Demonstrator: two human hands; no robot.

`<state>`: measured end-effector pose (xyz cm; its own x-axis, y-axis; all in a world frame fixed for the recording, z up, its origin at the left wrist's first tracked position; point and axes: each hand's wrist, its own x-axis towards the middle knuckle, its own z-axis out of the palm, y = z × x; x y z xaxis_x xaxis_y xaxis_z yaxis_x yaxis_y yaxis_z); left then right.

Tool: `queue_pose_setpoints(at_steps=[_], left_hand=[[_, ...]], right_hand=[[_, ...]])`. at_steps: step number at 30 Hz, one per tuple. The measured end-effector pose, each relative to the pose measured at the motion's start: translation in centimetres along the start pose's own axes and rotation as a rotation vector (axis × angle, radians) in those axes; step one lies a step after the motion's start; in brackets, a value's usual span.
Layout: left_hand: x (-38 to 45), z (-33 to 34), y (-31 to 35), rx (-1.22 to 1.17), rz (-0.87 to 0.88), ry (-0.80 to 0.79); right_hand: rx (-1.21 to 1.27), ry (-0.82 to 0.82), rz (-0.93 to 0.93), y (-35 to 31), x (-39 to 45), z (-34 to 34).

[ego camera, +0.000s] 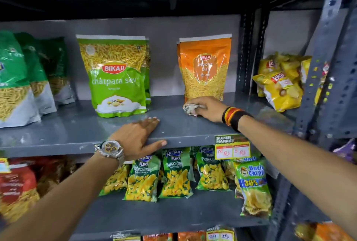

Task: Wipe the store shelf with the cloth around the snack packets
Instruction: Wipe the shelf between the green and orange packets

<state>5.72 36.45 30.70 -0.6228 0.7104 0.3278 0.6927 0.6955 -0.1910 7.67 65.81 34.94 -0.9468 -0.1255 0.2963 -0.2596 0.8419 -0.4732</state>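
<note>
A grey metal shelf [77, 124] runs across the middle of the view. On it stand a green Bikaji sev packet [116, 78] and an orange Bikaji moong dal packet [204, 70]. My right hand [208, 108] presses a crumpled pale cloth [190, 109] onto the shelf right in front of the orange packet. My left hand [139, 136] lies flat on the shelf's front edge, fingers spread, thumb hooked over the lip, in front of the green packet.
Green-and-white packets [23, 82] fill the shelf's left end. Yellow chip bags [280, 82] hang at the right by a perforated upright [328, 47]. Puffcorn bags [173, 175] sit on the shelf below, under a price tag [231, 147].
</note>
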Motion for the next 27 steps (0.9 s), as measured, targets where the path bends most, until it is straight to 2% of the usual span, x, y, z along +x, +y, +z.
queue_pose_setpoints(at_steps=[8, 12, 14, 17, 19, 23, 27], left_hand=[[-0.2, 0.0, 0.2, -0.005, 0.000, -0.014], [-0.2, 0.2, 0.1, 0.008, -0.017, -0.004], [-0.2, 0.2, 0.1, 0.006, -0.014, -0.007], [-0.2, 0.1, 0.0, 0.000, -0.003, -0.003], [-0.3, 0.0, 0.0, -0.002, 0.002, -0.001], [-0.7, -0.2, 0.2, -0.001, 0.013, -0.015], [-0.5, -0.5, 0.1, 0.003, 0.026, -0.027]], right_hand=[[0.106, -0.153, -0.033, -1.7, -2.6, -0.9], [0.112, -0.359, -0.056, -3.7, -6.8, -2.5], [0.133, -0.313, -0.001, -3.7, -6.9, -4.0], [0.101, -0.107, 0.076, -2.8, -4.9, -4.5], [0.068, -0.075, 0.092, -2.4, -4.3, -3.0], [0.107, -0.142, 0.064, -4.8, -6.8, -0.7], [0.153, -0.204, 0.081, -5.5, -10.6, -2.6]])
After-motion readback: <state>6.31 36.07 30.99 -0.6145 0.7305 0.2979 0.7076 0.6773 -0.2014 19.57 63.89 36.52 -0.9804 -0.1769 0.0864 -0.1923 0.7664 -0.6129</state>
